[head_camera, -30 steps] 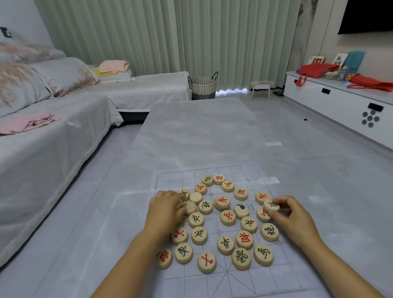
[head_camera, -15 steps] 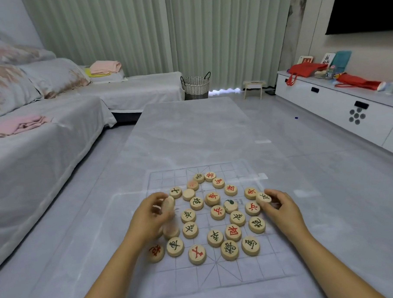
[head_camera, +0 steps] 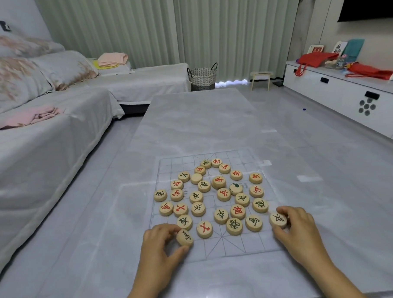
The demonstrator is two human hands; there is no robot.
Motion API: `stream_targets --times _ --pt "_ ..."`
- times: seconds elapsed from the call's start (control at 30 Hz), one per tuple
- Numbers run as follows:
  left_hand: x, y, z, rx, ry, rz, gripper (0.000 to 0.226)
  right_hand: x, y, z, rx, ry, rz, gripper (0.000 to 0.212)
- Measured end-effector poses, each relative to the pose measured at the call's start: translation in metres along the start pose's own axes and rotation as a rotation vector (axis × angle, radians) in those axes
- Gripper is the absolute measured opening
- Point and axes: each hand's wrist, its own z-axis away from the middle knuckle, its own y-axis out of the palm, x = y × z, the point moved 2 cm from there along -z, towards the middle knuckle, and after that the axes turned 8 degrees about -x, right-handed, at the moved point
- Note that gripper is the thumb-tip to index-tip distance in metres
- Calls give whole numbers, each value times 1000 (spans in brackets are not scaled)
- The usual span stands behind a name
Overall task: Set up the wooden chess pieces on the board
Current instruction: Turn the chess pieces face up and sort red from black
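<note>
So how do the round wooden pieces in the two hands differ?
The pale wooden disc in the left hand looks tilted, near the left edge of the grid board; the other wooden disc, in the right hand, lies flatter, near its right edge. Both are round, character up, pinched.

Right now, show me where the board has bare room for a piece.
Bare: the near edge of the board between the left hand and right hand, and the far corners beyond the pieces. The middle is crowded.
</note>
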Motion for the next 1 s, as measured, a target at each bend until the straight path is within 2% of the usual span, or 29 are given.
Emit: stream_targets --times 0.17,0.4,0.53,0.67,0.8,1.0 --pt "1 7 2 -61 29 -185 34 3 2 5 14 -82 -28 39" --pt "2 4 0 -52 -2 -89 38 7 -2 2 33 -53 -113 34" --pt "10 -7 -21 -120 -61 -104 28 40 1 -17 21 -184 -177 25" --pt "21 -10 -36 -161 -185 -95 18 96 35 -49 111 -367 -70 27" --pt "27 -9 -33 -186 -247 -23 15 142 83 -82 171 -490 168 37" --pt "30 -12 -35 -202 -284 41 18 171 133 -110 273 -453 466 45"
